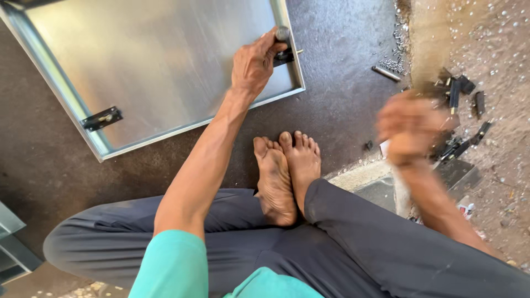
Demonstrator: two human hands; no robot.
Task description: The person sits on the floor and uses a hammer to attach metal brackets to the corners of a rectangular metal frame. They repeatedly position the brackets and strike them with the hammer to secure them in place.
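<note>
I sit cross-legged on a dark floor. My left hand (253, 65) rests on the near right corner of a flat silver metal panel (154, 66), fingers around a small cylindrical part (282, 34) beside a black hinge (285, 55). A second black hinge (101, 118) sits on the panel's near left edge. My right hand (411, 129) is blurred by motion, fingers curled, hovering over a heap of small black metal parts (461, 110) on the ground at right. Whether it holds anything is hidden by the blur.
My bare feet (284, 171) lie just below the panel's corner. A loose metal pin (386, 73) and scattered screws (398, 49) lie on the floor at the upper right. Gravelly ground (497, 44) runs along the right. Grey metal frames (11, 243) stand at the left edge.
</note>
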